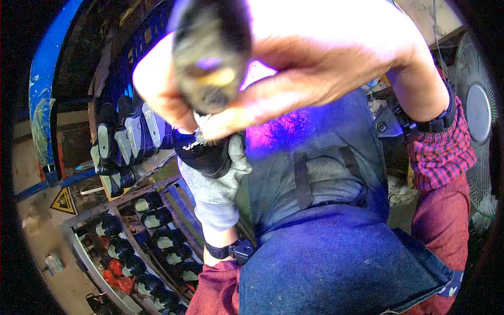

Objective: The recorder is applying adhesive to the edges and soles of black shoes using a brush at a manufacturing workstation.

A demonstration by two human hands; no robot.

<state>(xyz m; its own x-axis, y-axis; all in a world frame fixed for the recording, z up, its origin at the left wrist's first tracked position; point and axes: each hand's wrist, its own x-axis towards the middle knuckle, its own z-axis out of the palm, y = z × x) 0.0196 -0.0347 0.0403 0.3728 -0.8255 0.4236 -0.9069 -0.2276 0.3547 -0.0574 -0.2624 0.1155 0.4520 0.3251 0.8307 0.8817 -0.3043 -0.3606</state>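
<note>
In the head view, the black item (207, 157), apparently a shoe, was located just off centre toward 9 o'clock. The left hand (223, 185), in a grey glove (216, 210), gripped it with the thumb closed on its 3 o'clock side; the remaining fingers were largely hidden. The right hand (320, 60) was closed, thumb opposing fingers, on a blurred brush-like tool (212, 65) toward 11 o'clock, its bristles at the item's upper edge; contact could not be confirmed. The item was judged light, pliable and not fragile, best held around its lower body, clear of the bristles. White lettering marked its dark surface. Printed figures marked a grey sole (154, 124) between 9 and 10 o'clock, and a yellow triangular warning sign (63, 201) bore a black symbol between 8 and 9 o'clock.
</note>
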